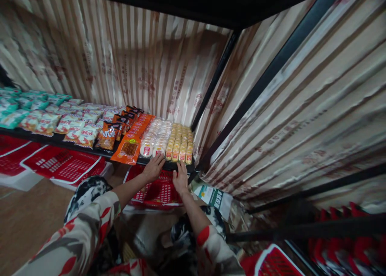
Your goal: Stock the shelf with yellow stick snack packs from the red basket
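Note:
My left hand [154, 168] rests at the shelf's front edge, its fingers stretched toward the front of the white round packaged cakes [155, 137]. Beside it, my right hand [180, 178] reaches up to the front of the yellow packaged cakes [179, 142], fingers extended and thumb apart. Neither hand appears to hold anything. Both cake stacks stand in neat rows in clear wrap with red labels. Just left of them lies an orange snack packet [130, 147], its lower end jutting past the edge of the black shelf [144, 160].
Further left stand orange-and-black bags [107, 135], white snack bags [86, 134] and green bags [13, 117]. Red baskets [64, 165] sit below. Striped curtain [144, 59] hangs behind, and a black metal post [215, 81] rises at the shelf's right end.

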`<action>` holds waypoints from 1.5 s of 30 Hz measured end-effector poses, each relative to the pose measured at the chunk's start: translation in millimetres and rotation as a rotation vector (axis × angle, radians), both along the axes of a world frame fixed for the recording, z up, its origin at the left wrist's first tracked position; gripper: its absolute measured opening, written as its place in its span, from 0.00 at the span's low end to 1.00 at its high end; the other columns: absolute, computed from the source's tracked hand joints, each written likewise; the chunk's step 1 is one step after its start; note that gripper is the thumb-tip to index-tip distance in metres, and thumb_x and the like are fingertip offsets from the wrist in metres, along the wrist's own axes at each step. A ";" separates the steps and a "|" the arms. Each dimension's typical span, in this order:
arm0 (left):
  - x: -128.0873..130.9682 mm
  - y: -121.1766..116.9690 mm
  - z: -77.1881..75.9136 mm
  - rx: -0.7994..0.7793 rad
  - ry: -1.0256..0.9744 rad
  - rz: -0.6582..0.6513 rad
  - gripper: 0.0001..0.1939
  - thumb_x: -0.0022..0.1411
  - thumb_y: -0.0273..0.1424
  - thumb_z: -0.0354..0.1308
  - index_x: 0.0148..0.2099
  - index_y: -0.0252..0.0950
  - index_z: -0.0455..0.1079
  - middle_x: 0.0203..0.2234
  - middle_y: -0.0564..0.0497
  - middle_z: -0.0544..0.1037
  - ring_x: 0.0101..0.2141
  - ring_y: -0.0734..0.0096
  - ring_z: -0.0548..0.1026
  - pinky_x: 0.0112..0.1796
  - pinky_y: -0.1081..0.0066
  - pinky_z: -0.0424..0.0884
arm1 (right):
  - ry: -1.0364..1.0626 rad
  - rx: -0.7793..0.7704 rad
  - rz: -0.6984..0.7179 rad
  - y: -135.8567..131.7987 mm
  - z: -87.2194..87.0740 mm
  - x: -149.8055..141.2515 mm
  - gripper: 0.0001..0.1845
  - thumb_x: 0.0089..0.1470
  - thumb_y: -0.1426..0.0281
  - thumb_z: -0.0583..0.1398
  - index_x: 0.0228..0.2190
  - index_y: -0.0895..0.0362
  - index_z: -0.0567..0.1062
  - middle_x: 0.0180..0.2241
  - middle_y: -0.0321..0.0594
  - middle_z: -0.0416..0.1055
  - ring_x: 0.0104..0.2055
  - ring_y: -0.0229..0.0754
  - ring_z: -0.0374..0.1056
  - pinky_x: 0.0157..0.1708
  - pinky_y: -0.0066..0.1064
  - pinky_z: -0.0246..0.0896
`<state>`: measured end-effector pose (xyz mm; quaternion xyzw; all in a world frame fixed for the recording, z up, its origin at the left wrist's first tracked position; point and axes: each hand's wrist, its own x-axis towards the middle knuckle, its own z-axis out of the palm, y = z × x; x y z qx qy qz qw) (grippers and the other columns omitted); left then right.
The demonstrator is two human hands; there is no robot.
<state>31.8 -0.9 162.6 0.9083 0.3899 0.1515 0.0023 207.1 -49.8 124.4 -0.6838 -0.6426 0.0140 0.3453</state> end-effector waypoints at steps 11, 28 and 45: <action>22.3 -10.3 12.7 0.021 0.073 -0.089 0.27 0.62 0.31 0.49 0.62 0.34 0.54 0.64 0.39 0.48 0.64 0.56 0.42 0.59 0.51 0.46 | -0.082 -0.040 -0.099 0.3 0.8 3.9 0.29 0.57 0.71 0.46 0.60 0.64 0.56 0.65 0.51 0.41 0.67 0.48 0.32 0.61 0.46 0.43; 36.8 12.6 -2.8 0.086 -0.036 -0.097 0.25 0.65 0.31 0.43 0.63 0.32 0.55 0.64 0.40 0.49 0.64 0.57 0.42 0.60 0.51 0.42 | -0.203 -0.036 -0.140 7.3 1.0 1.6 0.30 0.59 0.69 0.43 0.62 0.62 0.50 0.66 0.47 0.37 0.67 0.48 0.29 0.60 0.45 0.44; -2.7 -18.5 -22.9 -0.109 0.027 -0.264 0.20 0.64 0.26 0.40 0.53 0.30 0.66 0.52 0.41 0.68 0.57 0.61 0.60 0.56 0.62 0.58 | -0.106 0.039 -0.040 -11.6 6.4 -21.1 0.27 0.60 0.71 0.42 0.59 0.65 0.57 0.62 0.51 0.50 0.65 0.45 0.39 0.60 0.44 0.42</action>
